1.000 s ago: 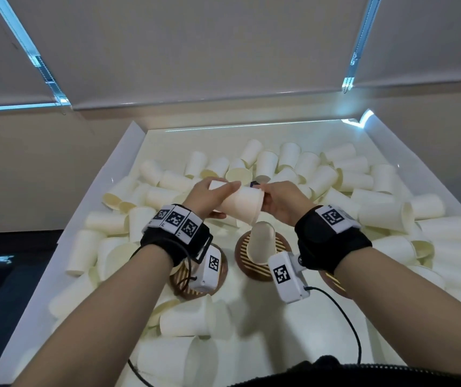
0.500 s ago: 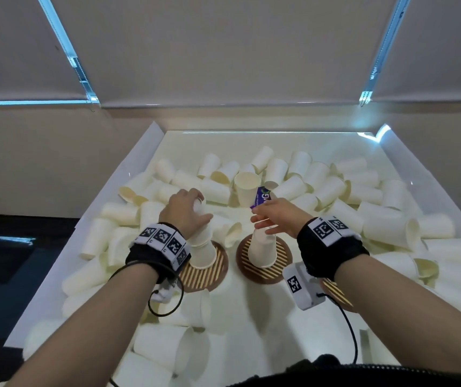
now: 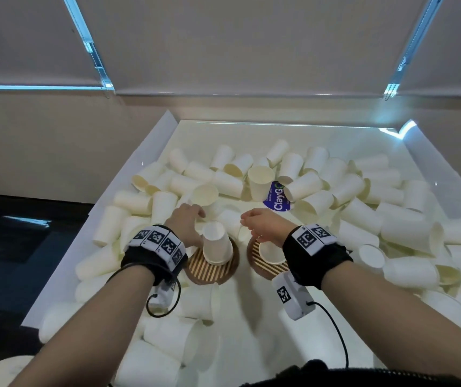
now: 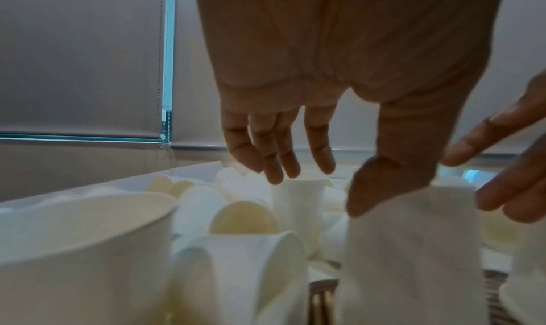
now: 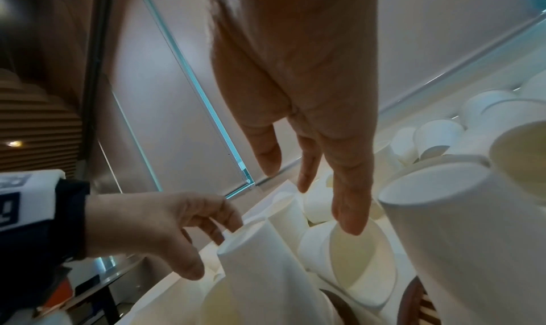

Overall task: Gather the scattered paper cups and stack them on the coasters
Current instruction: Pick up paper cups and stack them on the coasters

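Cups (image 3: 217, 243) white, inverted, stacked

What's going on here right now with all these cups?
A person is gathering paper cups strewn across a white tray and stacking them upside down on round striped coasters. One stack stands on the left coaster, another on the coaster beside it. Both hands are empty with relaxed fingers: the left hand reaches past its stack into the loose cups, the right hand hovers over its own. Many cups remain scattered.
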